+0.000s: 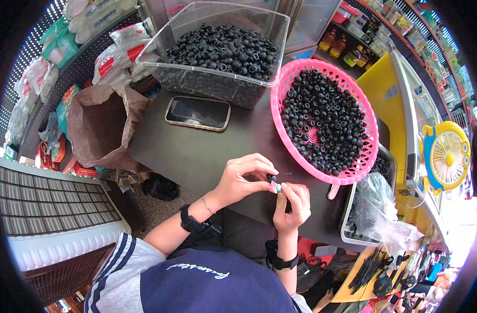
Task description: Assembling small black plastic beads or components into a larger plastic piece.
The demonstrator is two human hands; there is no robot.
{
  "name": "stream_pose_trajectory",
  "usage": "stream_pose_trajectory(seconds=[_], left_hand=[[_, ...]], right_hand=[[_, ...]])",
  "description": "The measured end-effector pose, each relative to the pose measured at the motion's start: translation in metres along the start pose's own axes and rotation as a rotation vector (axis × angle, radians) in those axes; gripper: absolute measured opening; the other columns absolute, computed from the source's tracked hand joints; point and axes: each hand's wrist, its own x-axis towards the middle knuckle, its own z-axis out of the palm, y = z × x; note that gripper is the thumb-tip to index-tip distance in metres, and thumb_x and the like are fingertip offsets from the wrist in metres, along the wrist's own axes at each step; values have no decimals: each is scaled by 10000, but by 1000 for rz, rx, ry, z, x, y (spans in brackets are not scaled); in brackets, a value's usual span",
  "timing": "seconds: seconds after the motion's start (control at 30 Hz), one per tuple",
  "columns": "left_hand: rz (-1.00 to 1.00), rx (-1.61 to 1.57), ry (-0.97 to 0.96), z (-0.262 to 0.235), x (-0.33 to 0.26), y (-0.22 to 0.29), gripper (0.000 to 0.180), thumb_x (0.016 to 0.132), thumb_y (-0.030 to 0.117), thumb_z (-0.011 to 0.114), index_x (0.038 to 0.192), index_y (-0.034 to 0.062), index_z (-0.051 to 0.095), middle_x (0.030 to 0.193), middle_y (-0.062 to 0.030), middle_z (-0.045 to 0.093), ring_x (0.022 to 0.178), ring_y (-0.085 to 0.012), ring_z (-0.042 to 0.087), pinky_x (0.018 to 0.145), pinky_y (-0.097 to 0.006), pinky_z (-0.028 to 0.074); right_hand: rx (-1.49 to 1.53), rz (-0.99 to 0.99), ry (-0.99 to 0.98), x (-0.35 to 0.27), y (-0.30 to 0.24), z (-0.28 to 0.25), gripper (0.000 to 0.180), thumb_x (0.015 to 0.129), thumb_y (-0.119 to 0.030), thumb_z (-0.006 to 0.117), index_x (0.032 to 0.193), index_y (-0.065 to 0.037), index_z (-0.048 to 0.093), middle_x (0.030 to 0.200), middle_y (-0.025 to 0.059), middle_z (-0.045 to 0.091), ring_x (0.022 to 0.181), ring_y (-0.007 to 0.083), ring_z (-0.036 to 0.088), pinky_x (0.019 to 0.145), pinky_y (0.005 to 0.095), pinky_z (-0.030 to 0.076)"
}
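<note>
My left hand point(243, 180) is closed in a pinch on a small black round part point(271, 178), over the dark table point(170, 151). Against it, my right hand point(293, 208) pinches a small pale grey piece point(279, 188) between thumb and fingers. The fingertips of both hands nearly meet, and the two pieces sit close together; whether they are joined I cannot tell. Beyond my right hand stands a pink basket point(278, 122) of many small black ring-like parts point(322, 120). A clear plastic bin point(196, 86) at the back holds more such black parts, some larger looking.
A phone point(197, 113) lies in front of the bin. At the left stands a brown bag point(100, 125), open at the top. Right of the table edge, a pale-rimmed tray point(348, 208) has a clear plastic bag point(376, 203) over it. A yellow fan point(448, 155) stands farther right.
</note>
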Motion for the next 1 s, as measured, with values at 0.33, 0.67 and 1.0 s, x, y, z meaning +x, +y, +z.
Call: stream_pose_trajectory(seconds=[0.33, 0.67, 1.0], left_hand=[[36, 11, 27, 0, 1, -3, 263, 700, -12, 797, 944, -13, 696, 971, -114, 649, 755, -123, 646, 644, -226, 551], [37, 72, 54, 0, 1, -2, 245, 702, 2, 797, 929, 2, 705, 931, -102, 662, 741, -115, 645, 634, -224, 535], [18, 97, 53, -1, 1, 1, 233, 722, -14, 768, 946, 7, 707, 908, -93, 661, 755, -125, 659, 648, -232, 537]], right_hand=[[-1, 10, -4, 2, -2, 1, 241, 725, 29, 692, 957, -33, 669, 824, 106, 657, 694, 263, 611, 657, 347, 469], [-40, -13, -15, 2, -1, 1, 252, 726, 22, 708, 969, -33, 669, 846, 102, 656, 707, 263, 607, 658, 354, 461], [-62, 2, -11, 0, 0, 2, 276, 703, 35, 713, 967, -36, 670, 865, 105, 661, 739, 274, 622, 692, 364, 472]])
